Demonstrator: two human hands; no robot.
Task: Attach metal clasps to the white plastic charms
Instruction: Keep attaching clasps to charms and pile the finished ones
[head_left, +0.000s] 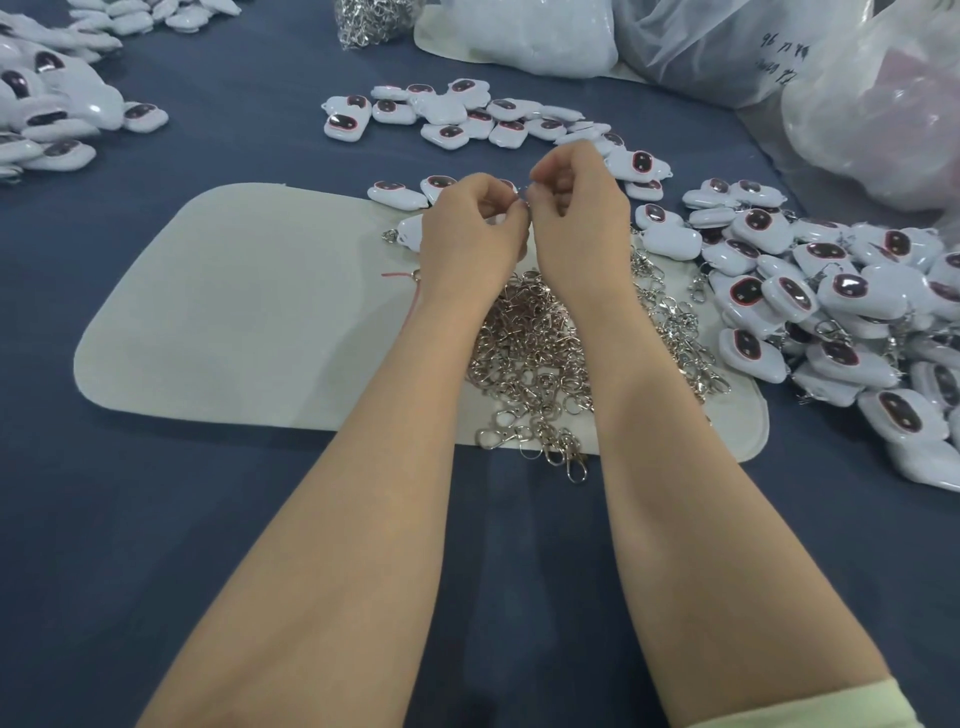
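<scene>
My left hand (470, 234) and my right hand (576, 208) meet above the white mat (234, 312), fingertips pressed together. The left hand's fingers curl round a white plastic charm that peeks out at its lower left (410, 231). The right hand pinches something small and metallic at the joint between the hands; it is mostly hidden. A pile of silver metal clasps (540, 364) lies on the mat under my wrists. White charms with dark oval faces lie in a loose row (467, 114) beyond my hands.
A big heap of charms with clasps (831, 312) fills the right side. More charms (47, 114) lie at the far left. Plastic bags (857, 104) and a bag of metal clasps (369, 21) stand at the back. The table has a dark blue cloth (156, 545).
</scene>
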